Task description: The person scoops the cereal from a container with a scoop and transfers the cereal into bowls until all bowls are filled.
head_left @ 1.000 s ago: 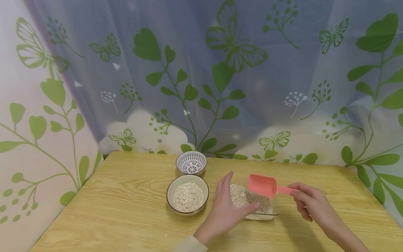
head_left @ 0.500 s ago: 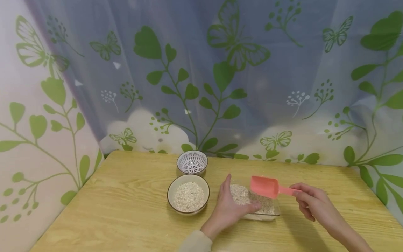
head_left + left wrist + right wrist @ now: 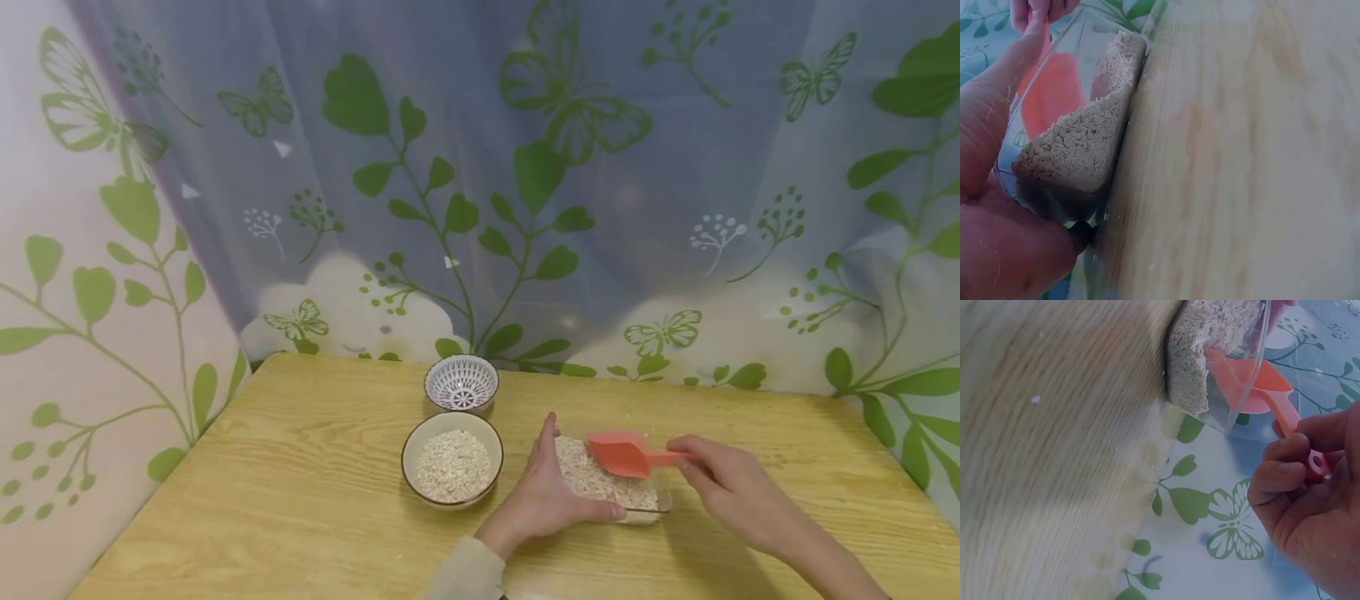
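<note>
In the head view my left hand (image 3: 546, 498) holds the left end of a clear rectangular container (image 3: 663, 503), with the thumb along its near side. Rolled oats (image 3: 592, 479) fill much of it, heaped unevenly in the left wrist view. My right hand (image 3: 731, 492) grips the handle of a pink scoop (image 3: 622, 456) from the right. The scoop's blade is tilted down inside the container, its edge against the oats (image 3: 1210, 337) in the right wrist view. Left of my left hand stands a cream bowl (image 3: 408, 454) with a dark rim, partly filled with oats.
Behind the cream bowl sits a white bowl (image 3: 461, 383) with a dark pattern. Everything stands on a wood-grain table (image 3: 285, 483). A curtain (image 3: 420, 192) printed with leaves and butterflies hangs along the table's back edge.
My right hand has moved slightly left and tipped the pink scoop from above the container down into the oats. My left hand has closed in on the container's left end.
</note>
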A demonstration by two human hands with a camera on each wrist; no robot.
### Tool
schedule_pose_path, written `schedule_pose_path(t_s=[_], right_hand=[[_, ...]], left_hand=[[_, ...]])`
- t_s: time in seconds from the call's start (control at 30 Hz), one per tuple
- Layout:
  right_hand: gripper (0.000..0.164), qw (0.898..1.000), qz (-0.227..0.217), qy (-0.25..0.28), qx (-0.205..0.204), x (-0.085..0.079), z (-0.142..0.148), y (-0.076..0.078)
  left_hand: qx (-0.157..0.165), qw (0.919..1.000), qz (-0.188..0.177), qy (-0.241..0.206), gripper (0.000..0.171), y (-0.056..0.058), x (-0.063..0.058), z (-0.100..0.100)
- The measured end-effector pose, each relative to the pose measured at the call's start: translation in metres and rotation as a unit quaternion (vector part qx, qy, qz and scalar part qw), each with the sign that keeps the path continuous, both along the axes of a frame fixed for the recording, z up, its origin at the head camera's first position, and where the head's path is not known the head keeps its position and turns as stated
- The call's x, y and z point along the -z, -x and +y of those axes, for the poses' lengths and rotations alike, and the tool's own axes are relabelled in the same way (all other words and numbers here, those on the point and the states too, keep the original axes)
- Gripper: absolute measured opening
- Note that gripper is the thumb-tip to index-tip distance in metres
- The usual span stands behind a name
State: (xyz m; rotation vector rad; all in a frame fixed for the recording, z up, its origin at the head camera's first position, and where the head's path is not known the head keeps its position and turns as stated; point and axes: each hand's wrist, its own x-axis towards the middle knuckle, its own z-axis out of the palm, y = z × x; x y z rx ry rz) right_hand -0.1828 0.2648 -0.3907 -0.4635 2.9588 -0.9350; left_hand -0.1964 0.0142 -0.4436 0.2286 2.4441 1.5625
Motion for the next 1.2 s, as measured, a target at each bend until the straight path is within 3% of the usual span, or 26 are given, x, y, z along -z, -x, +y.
schedule_pose_path(t_s=[0.13, 0.23, 0.47, 0.6, 0.7, 0.77, 0.93, 1.0, 1.1, 1.2], right_hand=[[0.024, 0.998, 0.053, -0.004, -0.021, 0.004, -0.004, 0.006], [0.024, 0.998, 0.048, 0.003, -0.030, 0.006, -0.005, 0.011], [0.030, 0.995, -0.071, 0.057, -0.052, 0.009, 0.004, 0.018], [0.035, 0.973, -0.172, 0.129, -0.081, 0.008, 0.013, 0.021], [0.036, 0.958, -0.224, 0.159, -0.088, 0.003, 0.019, 0.019], [0.036, 0.959, -0.230, 0.150, -0.065, -0.002, 0.019, 0.017], [0.034, 0.983, -0.176, 0.056, 0.021, -0.020, 0.013, 0.010], [0.033, 0.985, -0.164, 0.031, 0.039, -0.025, 0.009, 0.007], [0.032, 0.979, -0.189, 0.052, 0.052, -0.027, 0.003, 0.005], [0.034, 0.960, -0.243, 0.115, 0.073, -0.023, -0.002, 0.003]], left_hand=[[0.007, 1.0000, 0.003, 0.003, 0.144, 0.001, 0.000, -0.001], [0.009, 1.0000, 0.004, 0.002, 0.143, 0.001, -0.001, -0.001], [0.008, 0.9999, 0.004, 0.006, 0.143, 0.001, 0.001, 0.000], [0.006, 1.0000, -0.002, 0.003, 0.143, 0.002, 0.003, 0.000], [0.008, 1.0000, -0.005, -0.001, 0.141, 0.002, 0.003, 0.000], [0.010, 0.9999, -0.006, -0.004, 0.141, 0.003, 0.004, 0.000], [0.014, 0.9999, -0.001, -0.008, 0.140, 0.004, 0.005, -0.001], [0.013, 0.9999, 0.001, -0.008, 0.140, 0.004, 0.004, -0.001], [0.011, 0.9999, 0.001, -0.008, 0.139, 0.003, 0.004, -0.002], [0.009, 0.9999, 0.000, -0.009, 0.138, 0.002, 0.003, -0.003]])
